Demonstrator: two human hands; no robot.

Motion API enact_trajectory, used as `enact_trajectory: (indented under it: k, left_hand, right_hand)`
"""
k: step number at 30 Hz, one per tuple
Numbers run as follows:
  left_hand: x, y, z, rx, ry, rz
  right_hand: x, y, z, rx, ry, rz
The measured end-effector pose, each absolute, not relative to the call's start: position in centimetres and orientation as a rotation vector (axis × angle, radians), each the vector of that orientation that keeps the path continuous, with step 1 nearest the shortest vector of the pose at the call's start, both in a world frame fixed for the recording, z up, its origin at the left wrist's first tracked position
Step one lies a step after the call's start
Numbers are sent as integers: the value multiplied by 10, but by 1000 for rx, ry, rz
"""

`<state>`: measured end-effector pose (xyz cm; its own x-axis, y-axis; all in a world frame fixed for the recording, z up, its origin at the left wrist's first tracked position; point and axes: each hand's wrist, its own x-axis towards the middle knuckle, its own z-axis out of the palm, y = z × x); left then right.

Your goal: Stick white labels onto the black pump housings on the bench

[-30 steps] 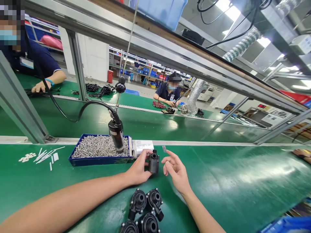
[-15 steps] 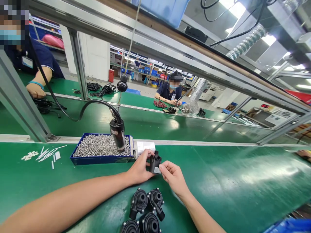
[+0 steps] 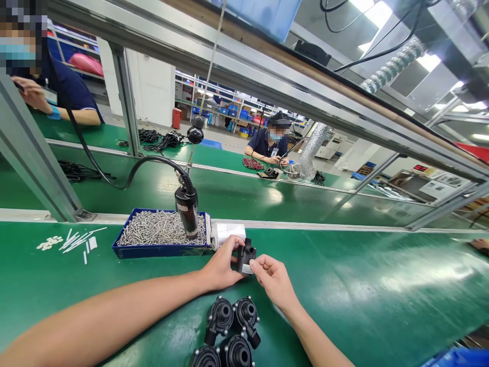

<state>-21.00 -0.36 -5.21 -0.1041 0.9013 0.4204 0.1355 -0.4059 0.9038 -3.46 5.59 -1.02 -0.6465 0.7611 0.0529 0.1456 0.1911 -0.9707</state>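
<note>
The black plastic pump housing [image 3: 244, 258] stands just right of the blue tray [image 3: 160, 253], its long axis nearly upright and leaning slightly, with a short port at the top pointing toward the far side of the bench. The left hand [image 3: 219, 265] is closed around its left side, fingers curled against the body. The right hand [image 3: 273, 280] is almost closed, its thumb and fingertips [image 3: 256, 263] pinching at the front of the housing beside a small white label [image 3: 247, 269].

Between the tray and the housing lies a white label roll [image 3: 229, 234]. The tray is full of steel screws [image 3: 160, 228], and an upright black electric screwdriver [image 3: 187, 212] hangs over its right end. Left of the tray lie white pieces [image 3: 48, 243] and thin white sticks [image 3: 76, 241]. Nearer the person and right of the tray, four more black housings [image 3: 225, 316] sit on the green bench belt [image 3: 344, 290]. Beyond the tray, past an aluminium frame [image 3: 126, 97], a masked co-worker [image 3: 269, 145] sits at a facing green bench.
</note>
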Motion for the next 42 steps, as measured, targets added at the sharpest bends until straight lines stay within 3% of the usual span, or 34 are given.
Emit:
enact_trajectory:
  k: [28,42]
  left_hand:
    - [-210,-3,-53,1531,1171,1577]
    - [-210,-6,-50,1523,1096,1589]
  right_hand:
    - [-32,55,-14,-833,-1993,1246]
    - [-21,48,-7,-582,-2194,657]
